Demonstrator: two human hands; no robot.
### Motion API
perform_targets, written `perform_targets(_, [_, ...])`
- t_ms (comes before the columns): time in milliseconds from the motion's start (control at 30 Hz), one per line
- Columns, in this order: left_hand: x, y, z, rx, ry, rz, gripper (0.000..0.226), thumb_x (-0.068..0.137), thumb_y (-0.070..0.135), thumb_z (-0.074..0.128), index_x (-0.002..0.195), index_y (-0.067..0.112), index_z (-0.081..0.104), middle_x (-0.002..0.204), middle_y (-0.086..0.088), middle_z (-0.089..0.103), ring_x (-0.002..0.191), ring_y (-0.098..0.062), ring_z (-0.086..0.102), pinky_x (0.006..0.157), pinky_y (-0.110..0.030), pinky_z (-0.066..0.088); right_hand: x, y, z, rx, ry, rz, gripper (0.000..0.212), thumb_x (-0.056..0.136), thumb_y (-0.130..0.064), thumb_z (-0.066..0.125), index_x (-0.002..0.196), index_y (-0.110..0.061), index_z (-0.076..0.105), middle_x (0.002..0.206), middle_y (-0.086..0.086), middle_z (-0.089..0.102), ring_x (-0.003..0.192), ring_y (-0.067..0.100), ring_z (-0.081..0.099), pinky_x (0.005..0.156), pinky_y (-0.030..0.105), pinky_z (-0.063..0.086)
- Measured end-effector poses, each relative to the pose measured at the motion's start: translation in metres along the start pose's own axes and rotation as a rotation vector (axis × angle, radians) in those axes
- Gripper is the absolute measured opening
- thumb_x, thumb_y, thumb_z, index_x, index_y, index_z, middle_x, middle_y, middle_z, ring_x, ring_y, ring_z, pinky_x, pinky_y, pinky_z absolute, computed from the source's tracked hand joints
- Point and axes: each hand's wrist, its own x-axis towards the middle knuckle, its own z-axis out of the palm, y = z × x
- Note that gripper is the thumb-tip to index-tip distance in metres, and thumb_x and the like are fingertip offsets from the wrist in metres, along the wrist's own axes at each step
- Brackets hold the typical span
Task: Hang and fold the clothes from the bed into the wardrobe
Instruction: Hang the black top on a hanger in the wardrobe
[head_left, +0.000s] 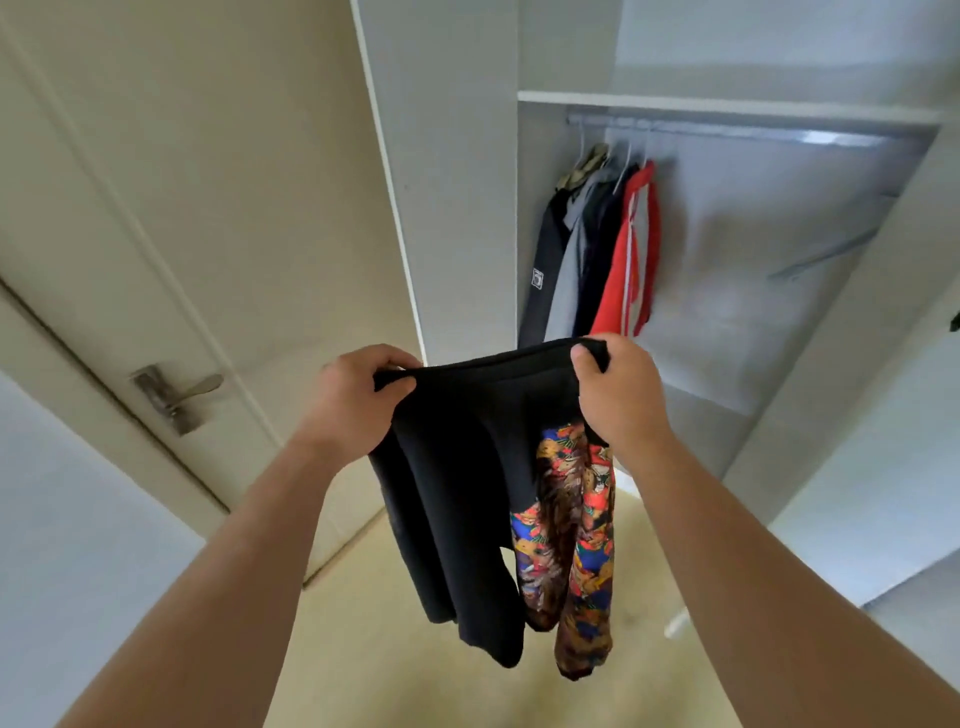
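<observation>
Hands meet at the centre of the frame, both raised at arm's length. The left hand (358, 400) pinches the left end of the top edge of a black garment (457, 467), thumb over the cloth and fingers curled behind it. The right hand (621, 389) grips the right end of the same edge, fingers wrapped over the fold. Between the 2 hands the edge is pulled fairly taut, and the cloth hangs down toward the lower centre, clear of the floor (415, 680). A patterned part (571, 525) in red, blue, orange and brown dangles below the right hand, beside the black cloth; whether it belongs to the same piece I cannot tell.

Behind the hands, in the upper right, the wardrobe (727, 98) stands open. A metal rail (737, 131) runs under its shelf, with several clothes bunched at the rail's left end: a red top (631, 249) with white stripes on the right of the bunch, a grey piece (566, 283) further left. The black garment is in front of the wardrobe, lower in the frame than the bunch, apart from the rail.

A cream door (156, 208) with a metal lever handle (176, 395) fills the left of the frame.
</observation>
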Motion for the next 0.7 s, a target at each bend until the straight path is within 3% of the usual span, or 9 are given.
perform_targets(100, [0.055, 0.010, 0.028, 0.164, -0.077, 0.098, 0.018, 0.097, 0.020, 0.063, 0.102, 0.035, 0.072, 0.082, 0.028, 0.064, 0.079, 0.009, 0.059, 0.064, -0.004, 0.037, 0.042, 0.017, -0.012, -0.038, 0.042, 0.028, 0.025, 0.106, -0.028, 0.047, 0.125, -0.017, 0.060, 0.105, -0.007, 0.056, 0.095, 0.011, 0.054, 0.085, 0.025, 0.042])
perform_targets(200, [0.109, 0.016, 0.057, 0.239, -0.106, 0.159, 0.017, 0.102, 0.022, 0.057, 0.110, 0.024, 0.072, 0.095, 0.005, 0.070, 0.083, -0.013, 0.061, 0.071, -0.023, 0.045, 0.083, 0.031, -0.018, -0.047, 0.096, 0.059, 0.022, 0.106, -0.029, 0.048, 0.122, -0.021, 0.059, 0.106, -0.006, 0.059, 0.078, -0.001, 0.052, 0.064, 0.012, 0.037])
perform_targets(300, [0.161, 0.018, 0.087, 0.305, -0.097, 0.239, 0.020, 0.104, 0.024, 0.052, 0.110, 0.018, 0.069, 0.094, -0.006, 0.070, 0.084, -0.028, 0.063, 0.074, -0.034, 0.051, 0.123, 0.037, -0.018, -0.102, 0.168, 0.110, 0.012, 0.103, -0.032, 0.051, 0.097, -0.026, 0.059, 0.086, -0.012, 0.060, 0.063, -0.005, 0.052, 0.047, 0.008, 0.038])
perform_targets(367, [0.194, 0.018, 0.107, 0.322, -0.139, 0.290, 0.024, 0.105, 0.021, 0.048, 0.112, 0.019, 0.070, 0.093, -0.007, 0.070, 0.085, -0.030, 0.064, 0.076, -0.037, 0.054, 0.149, 0.041, -0.017, -0.136, 0.203, 0.172, 0.021, 0.098, -0.034, 0.055, 0.079, -0.027, 0.055, 0.073, -0.010, 0.060, 0.057, 0.000, 0.055, 0.043, 0.011, 0.036])
perform_targets(467, [0.242, 0.020, 0.137, 0.282, -0.333, 0.413, 0.032, 0.102, 0.009, 0.046, 0.110, 0.022, 0.075, 0.097, -0.002, 0.073, 0.089, -0.024, 0.066, 0.082, -0.034, 0.053, 0.183, 0.053, -0.022, -0.152, 0.258, 0.300, 0.032, 0.090, -0.038, 0.063, 0.067, -0.018, 0.052, 0.061, -0.004, 0.057, 0.056, 0.015, 0.058, 0.050, 0.026, 0.038])
perform_targets(533, [0.274, 0.025, 0.153, 0.238, -0.441, 0.484, 0.030, 0.100, 0.007, 0.052, 0.108, 0.022, 0.076, 0.097, 0.006, 0.073, 0.085, -0.011, 0.064, 0.080, -0.020, 0.051, 0.200, 0.064, -0.027, -0.199, 0.282, 0.384, 0.035, 0.087, -0.039, 0.065, 0.065, -0.014, 0.054, 0.057, -0.001, 0.055, 0.054, 0.018, 0.057, 0.050, 0.027, 0.038])
perform_targets(600, [0.303, 0.033, 0.169, 0.125, -0.429, 0.471, 0.022, 0.100, 0.012, 0.058, 0.106, 0.026, 0.075, 0.092, 0.016, 0.067, 0.078, 0.002, 0.059, 0.073, -0.005, 0.043, 0.214, 0.076, -0.031, -0.219, 0.318, 0.445, 0.038, 0.087, -0.041, 0.065, 0.064, -0.012, 0.055, 0.055, 0.001, 0.054, 0.054, 0.019, 0.056, 0.049, 0.028, 0.040])
perform_targets(700, [0.336, 0.046, 0.199, -0.007, -0.427, 0.435, 0.014, 0.099, 0.020, 0.062, 0.105, 0.029, 0.071, 0.093, 0.019, 0.063, 0.083, 0.001, 0.057, 0.069, -0.003, 0.037, 0.232, 0.094, -0.036, -0.221, 0.400, 0.502, 0.046, 0.089, -0.048, 0.060, 0.060, -0.015, 0.048, 0.050, -0.002, 0.048, 0.051, 0.020, 0.053, 0.049, 0.029, 0.037])
